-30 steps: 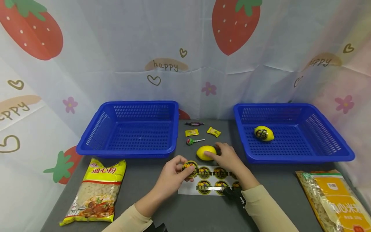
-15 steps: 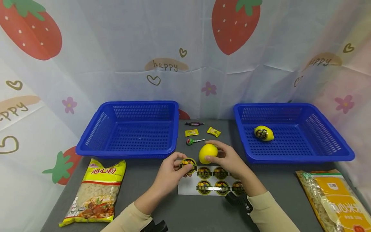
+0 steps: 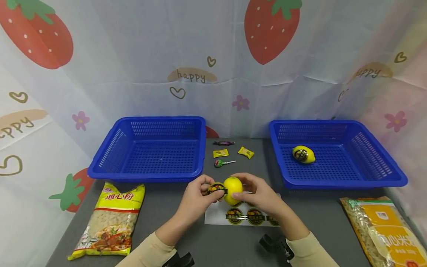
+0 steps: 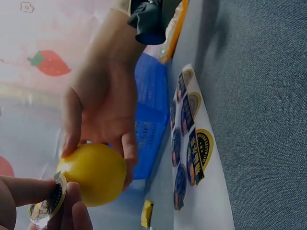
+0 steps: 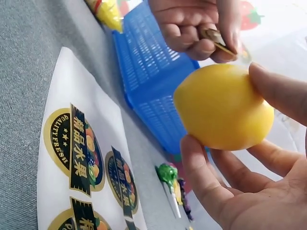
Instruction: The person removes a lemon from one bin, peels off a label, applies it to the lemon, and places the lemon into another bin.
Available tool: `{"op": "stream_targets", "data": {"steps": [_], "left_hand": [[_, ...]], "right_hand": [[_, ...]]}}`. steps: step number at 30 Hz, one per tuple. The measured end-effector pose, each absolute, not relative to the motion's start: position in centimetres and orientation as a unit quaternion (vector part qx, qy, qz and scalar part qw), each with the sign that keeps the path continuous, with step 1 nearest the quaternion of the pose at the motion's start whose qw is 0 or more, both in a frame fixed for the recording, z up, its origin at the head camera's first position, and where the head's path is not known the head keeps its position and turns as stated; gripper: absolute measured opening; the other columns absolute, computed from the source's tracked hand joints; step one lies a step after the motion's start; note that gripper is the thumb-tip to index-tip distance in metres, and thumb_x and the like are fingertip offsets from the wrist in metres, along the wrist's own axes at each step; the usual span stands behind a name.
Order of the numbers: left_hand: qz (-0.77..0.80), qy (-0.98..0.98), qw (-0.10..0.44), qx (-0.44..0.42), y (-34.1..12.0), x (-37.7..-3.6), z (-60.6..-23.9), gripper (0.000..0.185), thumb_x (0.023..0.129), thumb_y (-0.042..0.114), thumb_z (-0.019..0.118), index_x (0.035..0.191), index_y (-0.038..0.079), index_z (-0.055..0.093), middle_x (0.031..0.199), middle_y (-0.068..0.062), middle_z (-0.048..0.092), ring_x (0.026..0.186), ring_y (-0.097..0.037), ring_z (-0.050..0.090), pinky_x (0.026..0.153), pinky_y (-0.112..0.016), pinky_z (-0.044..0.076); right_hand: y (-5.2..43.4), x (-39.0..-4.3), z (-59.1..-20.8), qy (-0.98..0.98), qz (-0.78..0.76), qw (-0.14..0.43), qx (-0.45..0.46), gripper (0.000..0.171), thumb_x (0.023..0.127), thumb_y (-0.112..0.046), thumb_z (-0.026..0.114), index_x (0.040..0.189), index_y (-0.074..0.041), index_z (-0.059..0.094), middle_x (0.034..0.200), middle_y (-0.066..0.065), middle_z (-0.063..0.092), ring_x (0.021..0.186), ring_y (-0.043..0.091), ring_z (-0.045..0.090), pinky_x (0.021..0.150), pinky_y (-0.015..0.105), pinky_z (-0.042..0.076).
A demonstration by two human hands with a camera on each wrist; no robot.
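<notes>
Between thumb and fingers, my left hand (image 3: 197, 195) pinches a round black-and-gold sticker (image 3: 217, 188), seen nearly edge-on in the right wrist view. My right hand (image 3: 261, 192) grips a yellow lemon (image 3: 233, 190) just right of the sticker, thumb on one side and fingers on the other. In the left wrist view the sticker's edge lies very close to the lemon (image 4: 93, 173); whether they touch I cannot tell. Beneath the hands lies a white sticker sheet (image 3: 217, 215) with several more round labels, partly hidden by the lemon and right hand.
A blue basket (image 3: 146, 175) stands at the back left. Another blue basket (image 3: 343, 182) at the right holds a labelled lemon (image 3: 303, 154). Wrapped candies (image 3: 221, 152) and a lollipop (image 3: 218, 163) lie between them. Food bags (image 3: 110, 222) flank the front, one on each side.
My right hand has picked the lemon up off the table, turned it upright and brought it toward me and left to the sticker. The left hand has barely moved, still pinching the sticker.
</notes>
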State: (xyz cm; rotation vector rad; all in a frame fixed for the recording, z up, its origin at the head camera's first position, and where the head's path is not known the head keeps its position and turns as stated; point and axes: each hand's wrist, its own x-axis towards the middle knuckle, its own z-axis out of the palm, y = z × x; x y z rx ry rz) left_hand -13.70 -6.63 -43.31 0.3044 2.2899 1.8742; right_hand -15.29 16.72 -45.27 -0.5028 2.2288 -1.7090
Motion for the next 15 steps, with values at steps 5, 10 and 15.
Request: {"op": "stream_targets", "data": {"steps": [5, 10, 15], "left_hand": [[0.627, 0.767, 0.092, 0.103, -6.63, -13.62, -43.26, 0.026, 0.089, 0.009, 0.076, 0.103, -0.001, 0.056, 0.088, -0.018, 0.075, 0.068, -0.02, 0.065, 0.063, -0.026, 0.054], [0.639, 0.756, 0.098, 0.104, -6.47, -13.56, -43.11, 0.027, 0.089, 0.007, 0.076, 0.104, -0.003, 0.056, 0.092, -0.019, 0.074, 0.071, -0.028, 0.071, 0.067, -0.036, 0.061], [0.637, 0.759, 0.09, 0.102, -6.28, -13.56, -43.08, 0.028, 0.088, 0.009, 0.078, 0.103, -0.004, 0.058, 0.093, -0.019, 0.075, 0.073, -0.035, 0.071, 0.065, -0.035, 0.061]], "right_hand": [[16.62, -15.12, -45.08, 0.771, -0.592, 0.142, -0.189, 0.056, 0.095, -0.025, 0.073, 0.144, -0.01, 0.052, 0.134, 0.011, 0.061, 0.113, 0.03, 0.064, 0.088, 0.038, 0.056], [16.65, -14.9, -44.7, 0.769, -0.592, 0.141, -0.197, 0.055, 0.095, -0.024, 0.072, 0.144, -0.011, 0.052, 0.134, 0.011, 0.061, 0.114, 0.03, 0.063, 0.089, 0.037, 0.056], [16.66, -14.76, -44.44, 0.767, -0.593, 0.136, -0.202, 0.053, 0.096, -0.024, 0.071, 0.144, -0.013, 0.053, 0.135, 0.01, 0.062, 0.117, 0.03, 0.063, 0.091, 0.033, 0.056]]}}
